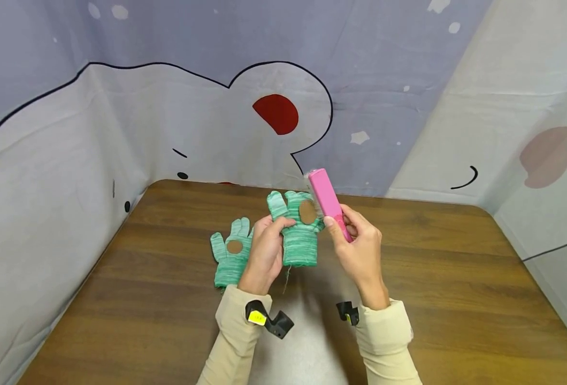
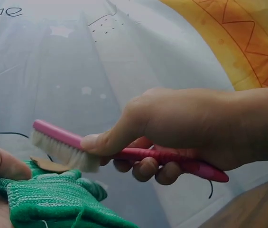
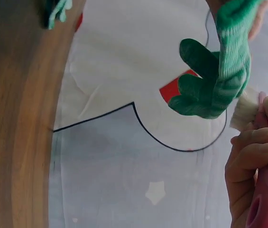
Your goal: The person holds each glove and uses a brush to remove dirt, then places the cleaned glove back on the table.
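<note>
My left hand (image 1: 266, 248) pinches a green knitted glove (image 1: 300, 248) by its side, thumb across the front, holding it up off the table. A brown round patch (image 1: 307, 212) shows on this glove. In my right hand (image 1: 362, 251) I grip a pink brush (image 1: 326, 193) by its handle. Its pale bristles (image 2: 60, 147) face the glove and lie at or very near its surface in the left wrist view; whether they touch is hard to tell. A second green glove (image 1: 230, 267), also with a brown round patch, lies on the table left of my left hand, partly hidden by it.
The wooden table (image 1: 457, 278) spreads around both hands. Behind it hangs a printed fabric backdrop (image 1: 206, 117), meeting the table's back edge and both sides. Black wrist mounts (image 1: 269, 319) sit on the sleeves. A loose thread dangles from the held glove's cuff.
</note>
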A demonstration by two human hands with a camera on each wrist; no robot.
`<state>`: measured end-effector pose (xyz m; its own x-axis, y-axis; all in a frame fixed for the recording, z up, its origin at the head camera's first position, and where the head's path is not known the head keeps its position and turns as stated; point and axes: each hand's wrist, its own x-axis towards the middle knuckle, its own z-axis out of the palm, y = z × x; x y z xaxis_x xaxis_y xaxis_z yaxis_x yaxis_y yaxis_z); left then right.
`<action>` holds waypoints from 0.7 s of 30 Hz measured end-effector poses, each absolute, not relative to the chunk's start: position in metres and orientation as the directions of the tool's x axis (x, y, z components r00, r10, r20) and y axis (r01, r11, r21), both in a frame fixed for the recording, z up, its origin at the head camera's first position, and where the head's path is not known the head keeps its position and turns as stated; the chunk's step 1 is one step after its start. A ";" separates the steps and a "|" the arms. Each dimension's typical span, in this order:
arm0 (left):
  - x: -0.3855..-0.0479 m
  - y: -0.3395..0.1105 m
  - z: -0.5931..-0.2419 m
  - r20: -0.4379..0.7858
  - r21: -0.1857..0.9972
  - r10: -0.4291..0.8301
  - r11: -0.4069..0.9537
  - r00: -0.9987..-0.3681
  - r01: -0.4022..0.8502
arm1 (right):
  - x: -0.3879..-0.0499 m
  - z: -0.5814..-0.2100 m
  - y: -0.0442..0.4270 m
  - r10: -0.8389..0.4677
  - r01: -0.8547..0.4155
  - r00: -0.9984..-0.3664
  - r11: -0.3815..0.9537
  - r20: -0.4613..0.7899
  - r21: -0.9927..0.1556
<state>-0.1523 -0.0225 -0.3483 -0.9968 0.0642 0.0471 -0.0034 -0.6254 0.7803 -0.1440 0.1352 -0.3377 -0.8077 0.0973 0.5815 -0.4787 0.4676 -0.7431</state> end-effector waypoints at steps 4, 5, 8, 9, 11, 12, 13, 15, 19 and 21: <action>-0.153 -0.023 -0.349 0.050 0.789 0.078 -0.614 -0.996 -0.009 | -0.142 -0.331 0.141 0.139 -0.452 -0.839 0.364 0.527 -0.815; -0.153 -0.023 -0.349 0.053 0.794 0.078 -0.607 -0.996 -0.005 | -0.140 -0.327 0.141 0.140 -0.451 -0.844 0.340 0.518 -0.825; -0.151 -0.023 -0.349 0.055 0.805 0.088 -0.593 -0.995 -0.007 | -0.131 -0.315 0.134 0.130 -0.464 -0.849 0.277 0.512 -0.841; -0.151 -0.022 -0.348 0.058 0.810 0.088 -0.587 -0.994 -0.005 | -0.128 -0.311 0.130 0.122 -0.470 -0.850 0.260 0.512 -0.843; -0.150 -0.021 -0.347 0.064 0.817 0.090 -0.576 -0.994 0.000 | -0.123 -0.306 0.123 0.098 -0.483 -0.851 0.240 0.516 -0.842; -0.150 -0.021 -0.347 0.064 0.820 0.091 -0.572 -0.994 0.000 | -0.121 -0.305 0.120 0.084 -0.488 -0.851 0.237 0.518 -0.840; -0.149 -0.021 -0.347 0.063 0.824 0.089 -0.566 -0.994 0.001 | -0.120 -0.305 0.116 0.071 -0.492 -0.850 0.250 0.522 -0.834; -0.149 -0.020 -0.346 0.072 0.838 0.076 -0.545 -0.994 0.019 | -0.118 -0.306 0.111 0.046 -0.504 -0.841 0.297 0.539 -0.811; -0.148 -0.021 -0.346 0.076 0.869 0.034 -0.492 -0.997 0.049 | -0.116 -0.308 0.104 0.027 -0.518 -0.815 0.412 0.579 -0.749; -0.148 -0.022 -0.346 0.072 0.879 0.015 -0.473 -0.997 0.056 | -0.117 -0.308 0.102 0.026 -0.522 -0.807 0.436 0.590 -0.733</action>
<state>-0.1484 -0.0217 -0.3464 -0.9973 0.0148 0.0720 0.0565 -0.4727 0.8794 -0.1167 0.1025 -0.3080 -0.8070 0.0256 0.5900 -0.5222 0.4355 -0.7332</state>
